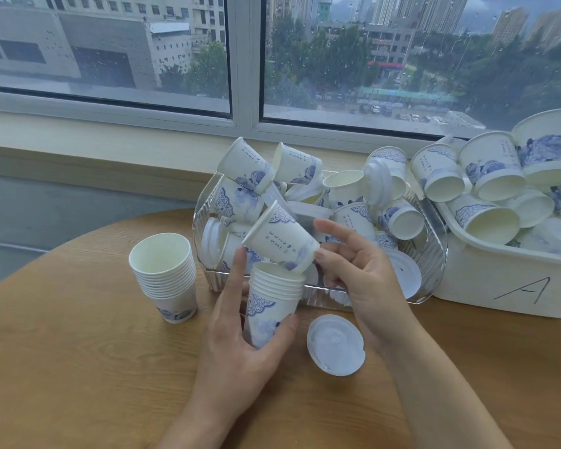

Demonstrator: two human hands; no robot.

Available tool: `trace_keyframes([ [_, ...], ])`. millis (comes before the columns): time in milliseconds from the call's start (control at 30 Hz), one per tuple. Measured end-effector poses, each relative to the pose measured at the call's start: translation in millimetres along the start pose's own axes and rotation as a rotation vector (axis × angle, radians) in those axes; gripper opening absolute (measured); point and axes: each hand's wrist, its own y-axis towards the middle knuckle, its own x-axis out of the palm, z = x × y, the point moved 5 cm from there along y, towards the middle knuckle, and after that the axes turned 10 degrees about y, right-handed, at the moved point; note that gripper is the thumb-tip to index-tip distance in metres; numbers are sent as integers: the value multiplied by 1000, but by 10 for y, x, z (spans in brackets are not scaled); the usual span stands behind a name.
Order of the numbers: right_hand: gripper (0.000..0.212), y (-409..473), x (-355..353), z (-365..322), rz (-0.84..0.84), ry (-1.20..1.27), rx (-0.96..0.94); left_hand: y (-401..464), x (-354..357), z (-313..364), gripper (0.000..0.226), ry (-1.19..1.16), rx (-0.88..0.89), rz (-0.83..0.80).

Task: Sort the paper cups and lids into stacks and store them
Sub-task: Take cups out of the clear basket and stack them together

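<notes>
My left hand (240,338) grips the small stack (271,304) low on its wall, above the table (78,367); right hand (363,273) pinches a tilted cup (280,239) at its base, over the stack's mouth; light, thin paper, probably crushes easily, so hold gently near the stiffer base; lid (336,345) lies beside.

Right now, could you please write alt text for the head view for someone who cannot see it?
A person's left hand holds a stack of paper cups while the right hand tips a single cup into it. Behind stand a clear basket and a white bin of cups and lids.
</notes>
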Motion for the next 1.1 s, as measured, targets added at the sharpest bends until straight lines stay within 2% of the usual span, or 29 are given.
trace_keyframes([
  [67,38,-16,30,7,-42,-12,30,-6,25,25,109,16,17,-34],
  [167,28,-23,42,43,-99,-97,38,5,39,0,109,4,-1,-54],
  [333,17,-5,18,40,-60,-169,-28,20,31,-20,104,-15,-10,-45],
  [467,22,17,-29,55,-15,-184,-42,7,52,-27,98,2,11,-54],
  [567,49,38,-59,70,-74,-186,-26,9,45,-32,98,-6,1,-47],
  [633,56,43,-58,74,-139,-183,-16,6,44,-31,98,-10,-1,-47],
  [733,49,51,-56,84,-156,-205,-28,5,36,-26,96,4,5,-38],
  [867,29,49,-43,127,-145,-319,-80,19,31,-34,97,-19,-14,-25],
  [1100,23,45,-26,135,-162,-371,-89,15,-3,-24,95,-32,-29,23],
])
